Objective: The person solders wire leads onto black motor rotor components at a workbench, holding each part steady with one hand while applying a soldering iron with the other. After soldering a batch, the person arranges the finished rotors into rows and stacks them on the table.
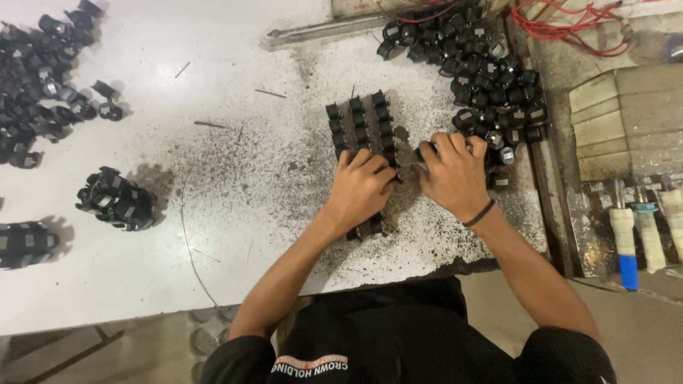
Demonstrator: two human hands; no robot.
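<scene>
White, grit-speckled desk [235, 213] carries the work. At its centre stands a block [361, 121] of black parts in three tight rows, kept aligned for handling. My left hand [361, 186] lies curled over the block's near end, steadying it. My right hand [453, 174] pinches one loose part just beside the block; the heap [491, 85] lies within reach beyond.

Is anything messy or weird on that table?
Yes. Dark specks and grime are scattered over the white table around the neat block of black parts under both hands. Thin wire bits lie loose nearby.
</scene>
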